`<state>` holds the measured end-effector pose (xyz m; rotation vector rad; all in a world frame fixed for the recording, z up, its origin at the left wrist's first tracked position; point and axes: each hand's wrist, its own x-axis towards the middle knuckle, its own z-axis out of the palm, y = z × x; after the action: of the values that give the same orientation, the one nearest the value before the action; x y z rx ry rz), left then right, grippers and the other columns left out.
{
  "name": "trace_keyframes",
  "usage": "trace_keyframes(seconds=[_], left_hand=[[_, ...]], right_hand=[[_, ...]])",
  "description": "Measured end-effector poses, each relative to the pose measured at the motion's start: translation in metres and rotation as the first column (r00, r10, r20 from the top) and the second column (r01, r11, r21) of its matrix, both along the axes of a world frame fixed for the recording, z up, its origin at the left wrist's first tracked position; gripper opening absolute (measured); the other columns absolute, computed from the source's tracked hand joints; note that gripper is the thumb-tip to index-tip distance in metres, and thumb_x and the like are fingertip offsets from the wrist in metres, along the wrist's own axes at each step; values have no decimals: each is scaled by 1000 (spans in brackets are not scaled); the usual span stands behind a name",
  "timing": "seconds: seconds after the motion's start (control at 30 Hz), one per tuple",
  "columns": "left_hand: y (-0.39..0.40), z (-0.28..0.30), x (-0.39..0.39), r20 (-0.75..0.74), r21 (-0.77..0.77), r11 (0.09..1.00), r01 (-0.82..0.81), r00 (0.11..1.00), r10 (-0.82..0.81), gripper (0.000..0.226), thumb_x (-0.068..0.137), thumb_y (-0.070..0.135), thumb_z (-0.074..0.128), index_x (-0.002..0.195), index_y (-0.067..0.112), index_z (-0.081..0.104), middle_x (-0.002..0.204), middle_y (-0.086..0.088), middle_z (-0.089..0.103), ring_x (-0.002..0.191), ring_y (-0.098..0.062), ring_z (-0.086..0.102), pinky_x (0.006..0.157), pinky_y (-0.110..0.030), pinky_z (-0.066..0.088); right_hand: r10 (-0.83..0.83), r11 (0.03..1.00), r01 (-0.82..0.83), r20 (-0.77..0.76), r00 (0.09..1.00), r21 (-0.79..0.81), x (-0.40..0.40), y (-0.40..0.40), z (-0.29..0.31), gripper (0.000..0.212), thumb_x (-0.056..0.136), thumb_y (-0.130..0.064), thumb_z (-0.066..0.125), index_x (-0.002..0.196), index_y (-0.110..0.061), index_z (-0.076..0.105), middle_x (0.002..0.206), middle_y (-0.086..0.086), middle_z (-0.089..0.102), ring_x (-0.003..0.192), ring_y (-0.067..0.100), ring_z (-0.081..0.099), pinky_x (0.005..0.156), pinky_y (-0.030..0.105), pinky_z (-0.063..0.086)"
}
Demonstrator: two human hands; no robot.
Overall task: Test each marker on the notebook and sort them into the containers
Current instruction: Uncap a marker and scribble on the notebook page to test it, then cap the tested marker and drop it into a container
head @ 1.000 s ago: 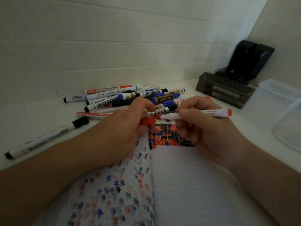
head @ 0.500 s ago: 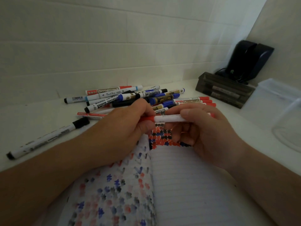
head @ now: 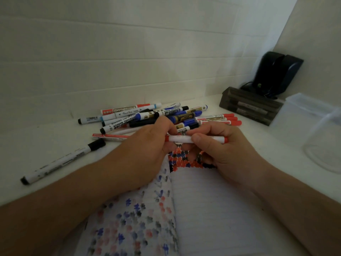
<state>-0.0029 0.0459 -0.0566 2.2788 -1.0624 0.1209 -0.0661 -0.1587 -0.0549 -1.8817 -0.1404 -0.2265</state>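
A white marker with red ends lies level between both hands, above the open notebook. My left hand grips its red cap end. My right hand pinches the barrel between thumb and fingers. The cap sits on the marker. Red, blue and black test marks fill the top of the right page, and fainter marks cover the left page. A pile of several markers lies behind the hands.
A lone black-capped marker lies at the left on the white table. A dark box sits at the back right, with a black device behind it. Clear plastic containers stand at the right edge.
One second ago the red cap was off in my left hand and the tip was bare. The cap has since been pushed onto the marker, and both hands hold it level.
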Motion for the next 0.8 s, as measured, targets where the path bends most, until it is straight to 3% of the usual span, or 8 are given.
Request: trace_keyframes(seconds=[0.1, 0.27, 0.43, 0.53, 0.6, 0.67, 0.73, 0.8], left_hand=[[-3, -3, 4, 6, 11, 999, 40, 999, -41, 9, 104, 32, 50, 101, 34, 43, 81, 13, 53, 78, -1, 52, 57, -19, 34], [-8, -6, 14, 71, 58, 991, 122, 990, -126, 9, 102, 39, 53, 98, 39, 44, 81, 14, 55, 74, -4, 52, 60, -26, 37], [-12, -6, 10, 128, 145, 987, 73, 987, -92, 42, 98, 47, 57, 138, 47, 43, 101, 25, 51, 85, 3, 47, 74, -21, 38], [-10, 4, 7, 114, 275, 955, 112, 982, -148, 36, 98, 51, 56, 132, 55, 45, 100, 31, 45, 90, 11, 43, 76, -14, 34], [-10, 10, 4, 102, 361, 919, 160, 973, -209, 25, 96, 60, 50, 121, 59, 50, 106, 33, 44, 100, 11, 41, 86, -18, 37], [-11, 19, 1, 29, 471, 865, 171, 977, -209, 43, 86, 79, 38, 124, 61, 48, 120, 30, 44, 112, 7, 40, 97, -23, 39], [-14, 27, -3, -27, 618, 769, 164, 982, -188, 66, 75, 88, 28, 135, 62, 38, 131, 25, 42, 121, -2, 41, 103, -27, 38], [-22, 38, -8, -58, 722, 674, 155, 985, -163, 58, 86, 84, 35, 139, 60, 34, 136, 19, 45, 119, -6, 46, 102, -29, 40]], right_hand=[[18, 1000, -18, 13, 1000, -23, -1, 2, 5, 11, 98, -20, 65, 98, -19, 76, 81, 6, 75, 64, 10, 65, 58, 19, 49], [36, 999, -38, -66, 997, -31, -4, -5, 14, 13, 102, -16, 60, 102, -11, 72, 74, 12, 72, 64, 23, 67, 62, 30, 57], [-16, 984, 52, -204, 979, 169, -18, -34, 34, 19, 101, -8, 55, 95, -13, 73, 69, 14, 62, 59, 24, 53, 51, 30, 36], [-123, 946, 165, -162, 979, 278, -47, -55, 46, 20, 101, -12, 54, 95, -15, 73, 72, 12, 59, 59, 23, 51, 51, 31, 31], [-257, 874, 283, -118, 959, 395, -72, -69, 51, 23, 101, -13, 55, 93, -19, 76, 76, 11, 60, 60, 21, 53, 49, 27, 37], [-431, 740, 384, -49, 901, 552, -93, -88, 58, 20, 98, -13, 59, 99, -20, 77, 80, 10, 64, 61, 19, 56, 50, 24, 43], [-602, 597, 440, 12, 798, 671, -108, -109, 67, 22, 95, -13, 63, 114, -18, 74, 88, 7, 70, 63, 17, 59, 51, 22, 45], [-731, 489, 484, 39, 681, 725, -121, -125, 78, 30, 92, -14, 65, 122, -18, 69, 96, 5, 75, 65, 18, 62, 53, 20, 46]])
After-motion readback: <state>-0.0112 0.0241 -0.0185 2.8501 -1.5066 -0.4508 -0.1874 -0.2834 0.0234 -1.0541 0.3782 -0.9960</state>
